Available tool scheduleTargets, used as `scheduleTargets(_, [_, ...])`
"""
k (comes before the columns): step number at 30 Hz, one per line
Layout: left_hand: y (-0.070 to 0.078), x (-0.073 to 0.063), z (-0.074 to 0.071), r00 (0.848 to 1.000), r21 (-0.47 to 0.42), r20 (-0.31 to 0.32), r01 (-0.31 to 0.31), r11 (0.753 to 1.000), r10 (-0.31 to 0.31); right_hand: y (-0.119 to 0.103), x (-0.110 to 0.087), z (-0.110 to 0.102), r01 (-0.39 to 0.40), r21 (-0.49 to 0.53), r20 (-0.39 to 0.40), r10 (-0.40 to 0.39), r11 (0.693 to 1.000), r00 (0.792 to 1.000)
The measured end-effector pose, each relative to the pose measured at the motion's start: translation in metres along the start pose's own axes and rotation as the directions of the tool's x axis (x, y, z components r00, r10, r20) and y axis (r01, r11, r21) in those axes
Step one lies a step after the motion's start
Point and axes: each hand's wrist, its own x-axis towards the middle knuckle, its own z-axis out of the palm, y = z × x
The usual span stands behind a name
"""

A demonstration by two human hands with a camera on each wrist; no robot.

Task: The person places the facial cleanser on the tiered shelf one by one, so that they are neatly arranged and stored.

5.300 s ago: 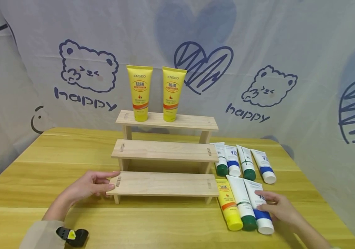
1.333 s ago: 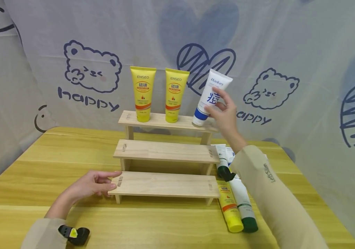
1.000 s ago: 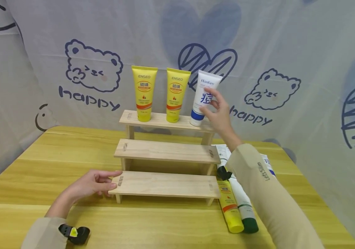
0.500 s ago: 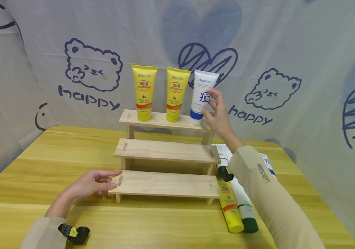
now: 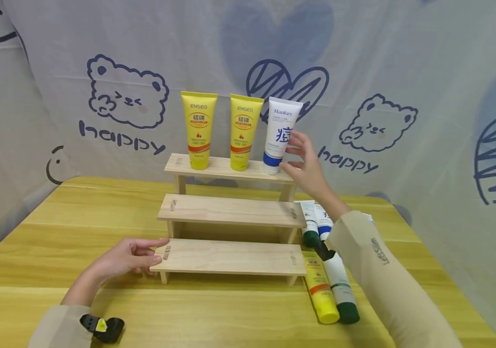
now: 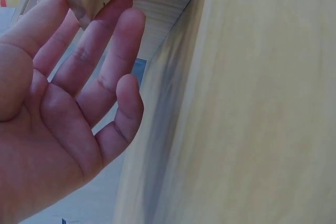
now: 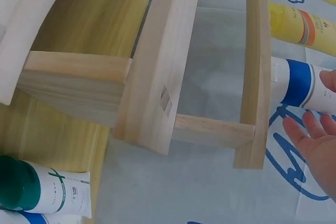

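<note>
A three-tier wooden display stand point(image 5: 230, 256) is on the table. My left hand point(image 5: 128, 258) pinches the left end of its lowest step; in the left wrist view, the other fingers point(image 6: 123, 51) lie loosely beside the wood. On the top step a white squeeze tube with a blue band point(image 5: 279, 130) stands upright, right of two yellow squeeze tubes point(image 5: 198, 130). My right hand point(image 5: 309, 164) is at this white tube's right side, its fingers spread and loosened from a grip. One fingertip overlaps the tube in the right wrist view, and contact there is unclear.
Right of the stand lie a yellow tube point(image 5: 321, 292) and a white tube with a green cap point(image 5: 341, 290). Further back lie more tubes, including a green-capped one point(image 5: 310, 224), partly hidden by the right sleeve point(image 5: 378, 266). A printed cloth point(image 5: 213, 43) hangs behind the table.
My right hand took the white tube from the table to the top step, where it went from tilted to upright. The fingers have since loosened and drawn slightly away. The left hand stayed put.
</note>
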Motion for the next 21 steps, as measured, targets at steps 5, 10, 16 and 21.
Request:
scheduleTargets(5, [-0.001, 0.0, 0.0, 1.0, 0.004, 0.004, -0.006, 1.0, 0.006, -0.002, -0.006, -0.008, -0.034, -0.037, 0.017, 0.035, 0.999, 0.999])
scheduleTargets(10, [-0.001, -0.001, 0.0, 1.0, 0.003, 0.001, -0.005, 1.0, 0.005, -0.017, -0.015, -0.013, -0.09, -0.072, 0.059, 0.094, 0.993, 0.994])
scheduleTargets(16, [0.001, -0.001, 0.001, 1.0, 0.009, -0.004, 0.0, 1.0, 0.0, -0.026, -0.025, -0.019, -0.109, -0.09, 0.082, 0.117, 0.99, 0.99])
scheduleTargets(21, [0.001, 0.0, 0.001, 1.0, 0.012, -0.001, -0.004, 1.0, 0.004, -0.002, -0.03, -0.028, -0.088, -0.087, 0.073, 0.095, 0.992, 0.993])
